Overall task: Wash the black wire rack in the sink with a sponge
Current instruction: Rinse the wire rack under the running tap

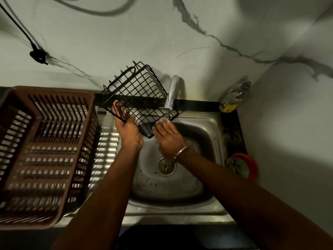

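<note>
Gripping the rack (138, 98) over the sink (214, 127) with my left hand (127, 127), I'd scrub each wire with my right hand (167, 136); whether it holds a sponge, I cannot tell.

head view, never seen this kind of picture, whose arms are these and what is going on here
No machine here: a camera worn on a person's head looks down at their own two bare arms over a steel sink. The left hand grips a black wire rack by its edge, holding it tilted beneath the tap. The right hand, a bangle at its wrist, touches the rack's lower corner with straight fingers; I see no sponge. Left of the sink stands a brown slatted dish basket; at the right are a bottle and a red-rimmed dish.
</note>
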